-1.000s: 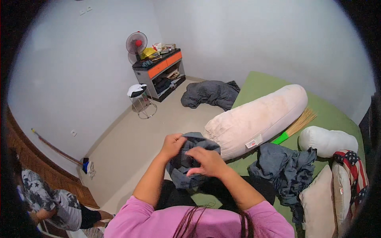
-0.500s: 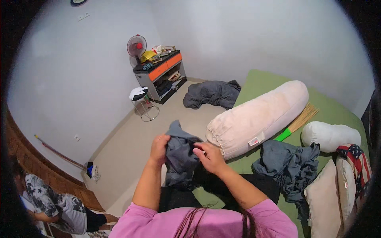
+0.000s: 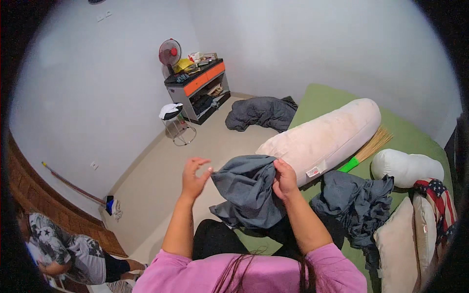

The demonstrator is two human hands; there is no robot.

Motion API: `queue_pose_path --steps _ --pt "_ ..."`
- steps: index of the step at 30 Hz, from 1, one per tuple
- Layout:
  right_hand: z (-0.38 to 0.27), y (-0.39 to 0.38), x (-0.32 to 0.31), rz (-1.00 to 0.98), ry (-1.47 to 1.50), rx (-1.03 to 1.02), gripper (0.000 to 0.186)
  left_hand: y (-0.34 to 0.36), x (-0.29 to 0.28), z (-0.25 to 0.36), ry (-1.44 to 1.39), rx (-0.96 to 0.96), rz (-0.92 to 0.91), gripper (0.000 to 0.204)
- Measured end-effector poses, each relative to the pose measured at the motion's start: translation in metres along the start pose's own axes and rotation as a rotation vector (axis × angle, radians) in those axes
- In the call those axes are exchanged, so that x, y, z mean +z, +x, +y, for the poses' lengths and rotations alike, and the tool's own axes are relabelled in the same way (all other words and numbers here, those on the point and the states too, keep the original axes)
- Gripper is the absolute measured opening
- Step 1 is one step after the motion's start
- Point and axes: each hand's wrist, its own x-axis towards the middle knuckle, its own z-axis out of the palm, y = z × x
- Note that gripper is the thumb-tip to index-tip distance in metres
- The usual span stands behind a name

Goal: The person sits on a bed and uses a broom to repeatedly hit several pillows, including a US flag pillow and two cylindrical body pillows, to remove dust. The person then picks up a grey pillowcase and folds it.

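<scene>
A crumpled grey cloth (image 3: 246, 188), with the look of a fabric cover, hangs in front of me over my lap. My right hand (image 3: 285, 179) grips its upper right edge between thumb and fingers. To the left of the cloth, my left hand (image 3: 194, 177) is raised with thumb and fingers apart, holding nothing, close to the cloth's left corner. Just beyond lies a long pale pink bolster (image 3: 325, 139) on the green bed sheet (image 3: 317, 100). A second rumpled grey cloth (image 3: 354, 200) rests on the bed to the right of my arm.
A straw broom with a green handle (image 3: 350, 165) lies beside the bolster. White and beige pillows (image 3: 403, 244) crowd the right side. Dark bedding (image 3: 261, 113) is heaped on the floor by the bed. A stool (image 3: 179, 128), a cabinet (image 3: 198, 88) and another person (image 3: 73, 254) are to the left.
My left hand has let go of the grey cloth and moved slightly left. The cloth has spread wider as my right hand carried its edge to the right.
</scene>
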Motion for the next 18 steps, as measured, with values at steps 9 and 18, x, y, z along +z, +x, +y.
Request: queue_pose_path --steps 9,18 --pt "0.008 -0.005 0.015 0.002 -0.184 0.080 0.016 -0.012 0.028 0.030 0.175 0.412 -0.369 0.025" --pt "-0.001 0.009 -0.017 0.328 -0.168 -0.140 0.017 -0.009 -0.013 -0.012 -0.208 0.070 0.154 0.013"
